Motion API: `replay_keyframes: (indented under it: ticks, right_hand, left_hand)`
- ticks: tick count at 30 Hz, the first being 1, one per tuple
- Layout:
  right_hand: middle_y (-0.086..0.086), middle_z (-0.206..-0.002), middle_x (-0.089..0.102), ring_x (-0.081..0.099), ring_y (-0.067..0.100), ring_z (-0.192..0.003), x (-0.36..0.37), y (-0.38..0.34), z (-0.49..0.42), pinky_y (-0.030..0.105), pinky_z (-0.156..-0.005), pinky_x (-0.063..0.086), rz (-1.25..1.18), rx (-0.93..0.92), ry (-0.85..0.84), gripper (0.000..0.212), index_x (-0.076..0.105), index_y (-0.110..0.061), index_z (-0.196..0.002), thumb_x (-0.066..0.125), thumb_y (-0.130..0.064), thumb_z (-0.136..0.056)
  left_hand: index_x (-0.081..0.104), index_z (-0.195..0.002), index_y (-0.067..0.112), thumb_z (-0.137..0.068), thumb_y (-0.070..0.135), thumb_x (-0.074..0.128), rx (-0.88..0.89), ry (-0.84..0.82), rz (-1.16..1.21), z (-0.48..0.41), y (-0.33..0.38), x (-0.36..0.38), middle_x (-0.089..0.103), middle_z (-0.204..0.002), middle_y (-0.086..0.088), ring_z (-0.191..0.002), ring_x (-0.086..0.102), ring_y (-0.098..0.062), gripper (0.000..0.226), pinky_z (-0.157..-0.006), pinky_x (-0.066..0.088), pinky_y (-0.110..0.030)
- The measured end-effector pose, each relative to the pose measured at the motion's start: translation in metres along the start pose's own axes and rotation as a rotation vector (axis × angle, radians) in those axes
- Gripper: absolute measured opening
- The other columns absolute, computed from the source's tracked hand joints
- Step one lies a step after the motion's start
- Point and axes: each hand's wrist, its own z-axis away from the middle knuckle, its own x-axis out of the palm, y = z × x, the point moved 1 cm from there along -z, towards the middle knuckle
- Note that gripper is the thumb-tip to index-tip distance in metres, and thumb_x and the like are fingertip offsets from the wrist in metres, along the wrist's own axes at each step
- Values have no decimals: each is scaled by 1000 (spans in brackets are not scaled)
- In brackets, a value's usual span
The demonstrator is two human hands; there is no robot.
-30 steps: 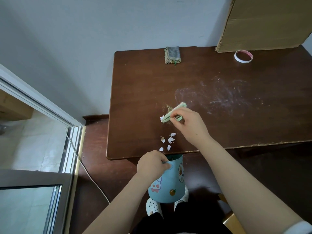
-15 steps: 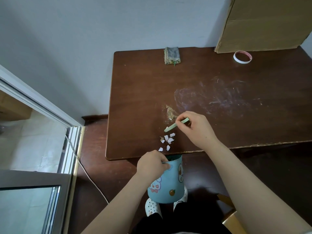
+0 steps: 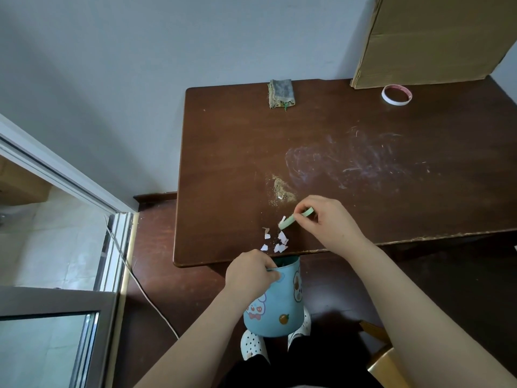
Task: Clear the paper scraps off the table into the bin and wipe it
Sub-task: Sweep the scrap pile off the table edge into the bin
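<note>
Far left: a sliding door frame (image 3: 64,175), and on the dark floor beside it a thin white cable (image 3: 145,298). Next, the left edge of a dark brown table (image 3: 223,152).

Grips the rim of a blue, cartoon-printed bin (image 3: 277,306) with the left hand (image 3: 249,273), fingers curled over the edge. Holds that bin up against the table's front edge, mouth partly tucked beneath the wood, above a pair of white perforated slippers (image 3: 251,345).

Just above the bin, close to the front edge: a small cluster of white paper scraps (image 3: 281,238), lying loose on the table. Farther back, a patch of tan crumbs (image 3: 282,189). At the back edge, by the wall, a folded grey cloth (image 3: 281,92).

Pinches a pale green brush (image 3: 288,221) with the right hand (image 3: 327,222), thumb and curled fingers closed on its far end, near end angled down toward the scraps. Seems to touch the topmost scrap with the tip, though too small to be sure.

Behind and to the right of that hand, pale chalky smears (image 3: 349,161) across the middle of the table. Back right: a roll of tape (image 3: 395,102) lying flat, near the foot of a large cardboard box (image 3: 433,37) that stands against the wall. Bottom right: the corner of a wooden stool (image 3: 389,365).
</note>
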Motion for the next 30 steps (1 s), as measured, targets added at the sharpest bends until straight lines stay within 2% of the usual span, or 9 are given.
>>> replay_keyframes:
  ticks: [4, 7, 11, 13, 17, 21, 23, 27, 30]
  right_hand:
    - [-12, -81, 61, 53, 5, -64, -1, 5, 11, 25, -61, 44, -51, 38, -96, 11, 67, -21, -87, 59, -28, -89]
    - [-11, -85, 63, 57, 6, -76, -3, 7, 13, 25, -69, 47, -135, 46, 5, 8, 67, -22, -84, 61, -25, -88]
    - [-6, -89, 64, 58, 13, -80, -3, 11, 12, 33, -72, 50, -72, 89, 82, 10, 67, -20, -84, 60, -26, -88]
    - [-6, -88, 64, 57, 8, -76, 0, 10, 17, 31, -68, 48, -64, 82, 19, 10, 67, -21, -84, 60, -27, -88]
    - [-14, -78, 61, 54, -4, -67, 5, 6, 28, 14, -60, 38, -130, 49, -146, 8, 68, -23, -84, 61, -26, -88]
    - [-10, -86, 65, 59, 3, -81, 3, 0, 16, 19, -71, 47, -211, 3, -5, 7, 70, -20, -86, 63, -22, -87]
    - [-8, -89, 66, 60, 7, -83, 7, -5, 6, 22, -74, 48, -208, -9, 6, 7, 70, -19, -88, 63, -22, -87]
    - [-4, -97, 65, 56, 11, -81, 16, -7, -1, 31, -76, 49, -80, 19, -69, 12, 69, -19, -92, 60, -27, -89]
    - [-7, -94, 63, 46, 2, -70, 15, -5, 8, 25, -67, 40, -47, 6, -165, 11, 66, -23, -88, 58, -30, -90]
  left_hand:
    - [73, -98, 22, -88, 35, 62, -1, 24, -5, 1, 0, 1, 64, -70, 3, -80, 68, -18, 20, -68, 51, -27]
    - [73, -100, 24, -89, 36, 61, -9, 15, -3, 1, 1, 2, 69, -77, 1, -82, 68, -16, 20, -71, 53, -28]
    - [73, -99, 24, -89, 36, 61, -9, 17, 5, 1, 1, 4, 71, -80, 0, -81, 68, -15, 19, -72, 54, -29]
    - [73, -98, 24, -89, 36, 61, -9, 18, 4, 2, 1, 5, 71, -80, 0, -82, 68, -15, 19, -73, 54, -30]
    - [72, -97, 22, -88, 37, 62, -5, 30, -2, 3, 1, 5, 72, -83, -3, -81, 68, -17, 20, -74, 55, -32]
    - [73, -96, 22, -87, 36, 63, -2, 36, 11, 5, 0, 6, 72, -82, -2, -80, 68, -16, 19, -74, 56, -33]
    - [73, -95, 21, -87, 36, 63, -3, 40, 16, 6, -1, 7, 72, -81, -2, -80, 69, -15, 20, -75, 57, -34]
    - [73, -96, 22, -87, 37, 63, -4, 36, 17, 7, 0, 4, 72, -80, -2, -81, 68, -16, 20, -77, 56, -34]
    - [73, -95, 21, -87, 36, 63, -4, 42, 15, 8, -2, 3, 65, -70, 3, -80, 68, -17, 20, -73, 54, -32]
